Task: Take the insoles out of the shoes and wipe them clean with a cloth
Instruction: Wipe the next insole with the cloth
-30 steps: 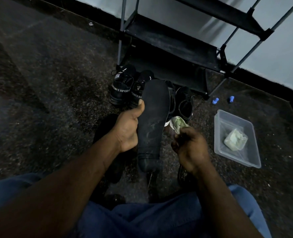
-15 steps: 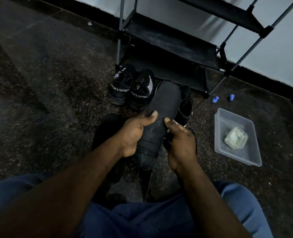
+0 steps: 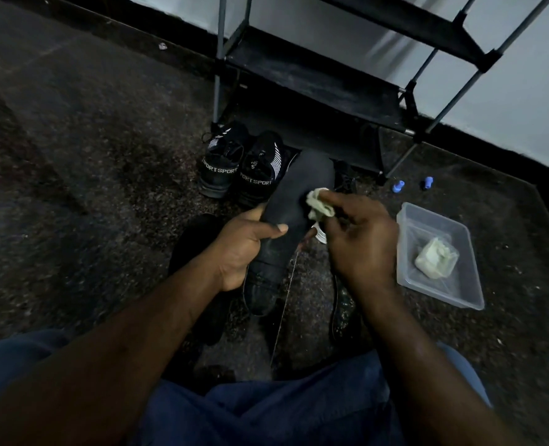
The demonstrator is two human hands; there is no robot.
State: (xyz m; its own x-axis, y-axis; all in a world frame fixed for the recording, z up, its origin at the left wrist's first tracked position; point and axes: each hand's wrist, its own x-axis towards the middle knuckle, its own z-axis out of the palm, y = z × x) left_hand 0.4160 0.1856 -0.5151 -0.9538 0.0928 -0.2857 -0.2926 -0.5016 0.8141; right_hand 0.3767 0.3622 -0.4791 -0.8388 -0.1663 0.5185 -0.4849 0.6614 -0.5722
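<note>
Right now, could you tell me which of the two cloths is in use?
The cloth pinched in the right hand, against the insole; the other cloth lies in the tub.

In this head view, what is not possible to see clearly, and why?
Head view only:
1. Underside of the long black insole: turned away; the left hand grips its middle.
2. The black shoe behind it: mostly hidden by insole and right hand with crumpled pale green cloth.
3. The two small blue objects: too small to identify.
</note>
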